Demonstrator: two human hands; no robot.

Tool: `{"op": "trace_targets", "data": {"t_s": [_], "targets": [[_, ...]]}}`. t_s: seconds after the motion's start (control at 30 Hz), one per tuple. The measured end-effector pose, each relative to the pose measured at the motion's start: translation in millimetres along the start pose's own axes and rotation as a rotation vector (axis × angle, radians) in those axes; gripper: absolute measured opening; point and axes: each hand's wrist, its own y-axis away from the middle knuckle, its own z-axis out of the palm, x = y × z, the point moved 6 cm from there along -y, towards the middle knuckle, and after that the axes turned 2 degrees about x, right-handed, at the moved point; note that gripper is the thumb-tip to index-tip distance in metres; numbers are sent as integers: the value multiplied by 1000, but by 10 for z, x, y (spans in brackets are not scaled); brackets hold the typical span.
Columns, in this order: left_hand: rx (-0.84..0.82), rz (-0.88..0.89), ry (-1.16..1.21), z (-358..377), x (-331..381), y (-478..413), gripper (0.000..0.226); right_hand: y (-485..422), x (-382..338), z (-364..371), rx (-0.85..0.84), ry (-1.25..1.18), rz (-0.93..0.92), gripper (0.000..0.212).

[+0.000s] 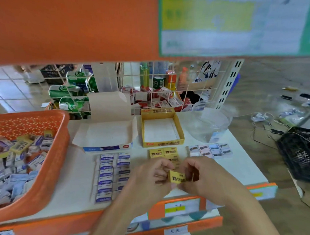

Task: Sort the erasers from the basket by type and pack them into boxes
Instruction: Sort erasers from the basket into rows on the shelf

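An orange basket [51,168] on the left of the white shelf holds several mixed erasers. Behind the middle stand an open white-and-blue box [105,135] and an open yellow 2B box [162,129], both empty. Blue-labelled erasers [110,174] lie in two columns on the shelf. Yellow 2B erasers [163,151] lie in front of the yellow box, picture-printed erasers [209,150] to their right. My left hand [149,178] and my right hand [203,177] meet over the shelf, both pinching one yellow 2B eraser [178,177] between them.
A clear plastic lid or bowl [209,125] sits at the back right of the shelf. A wire grid [149,85] backs the shelf, with cans and red packs behind. An orange shelf [72,28] hangs overhead. A black crate [301,153] stands on the floor at right.
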Motion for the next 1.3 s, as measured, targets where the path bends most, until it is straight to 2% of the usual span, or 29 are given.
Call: {"op": "trace_targets", "data": {"t_s": [0.1,0.23,0.4,0.7,0.8,0.9,1.0,1.13,1.3], "targets": [[-25,99,-295,-7,91,33,39,34,116,40,-75,75,60,24],[18,48,-411,-65,85,9,31,31,146,31,-88,126,72,25],[72,-10,-473,-47,33,8,26,13,152,35,-100,113,69,25],[59,-13,-469,-37,14,-15,25,-5,133,26,-94,141,45,21],[74,-10,-483,-81,29,-9,25,-29,64,-25,-35,178,21,16],[149,20,-530,-236,75,27,26,-102,-126,-88,107,187,-58,12],[287,63,-565,-547,143,100,27,-227,-467,2,180,223,-206,28],[430,81,-695,-1066,242,348,29,-392,-1041,337,128,270,-371,44],[614,-14,-740,-1812,149,820,29,-537,-1803,749,58,242,-558,44]]}}
